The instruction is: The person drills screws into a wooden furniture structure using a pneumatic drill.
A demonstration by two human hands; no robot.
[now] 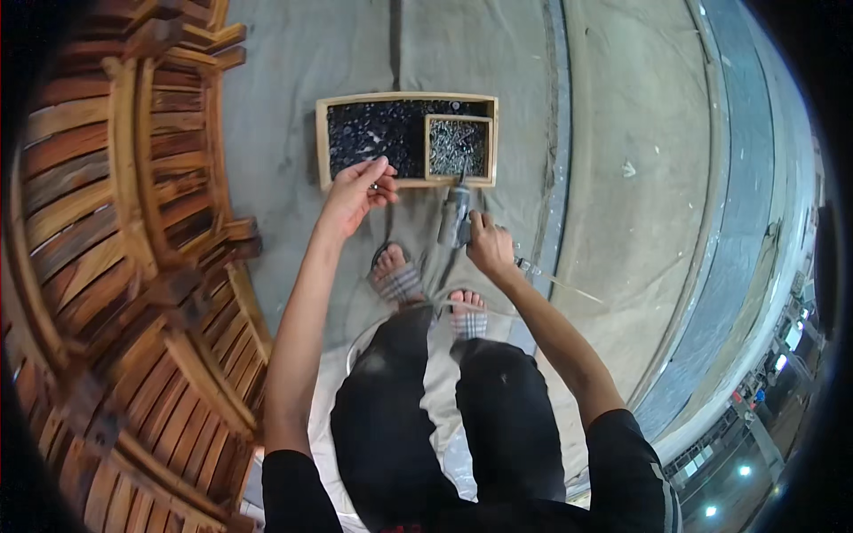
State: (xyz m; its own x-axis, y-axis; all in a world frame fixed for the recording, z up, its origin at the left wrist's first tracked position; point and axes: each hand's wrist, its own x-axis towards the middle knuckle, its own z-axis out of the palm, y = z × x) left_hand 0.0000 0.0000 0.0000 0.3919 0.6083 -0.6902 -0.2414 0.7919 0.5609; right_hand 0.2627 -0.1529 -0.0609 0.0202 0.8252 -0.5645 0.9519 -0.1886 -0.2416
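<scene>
Silvery-grey, barrel-bodied driver (454,218) with slim bit (463,171)

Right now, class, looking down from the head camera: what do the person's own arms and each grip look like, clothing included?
The left sleeve is short, black and plain where visible. The right sleeve is also short and black, with pale stripes near its outer edge. Both forearms are bare. The left grip and right grip are ungloved hands.

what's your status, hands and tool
Right hand gripping power tool, aimed at small inner box. Left hand curled over near edge of large box, grip unclear. Wooden slats off left, not blocking.
</scene>
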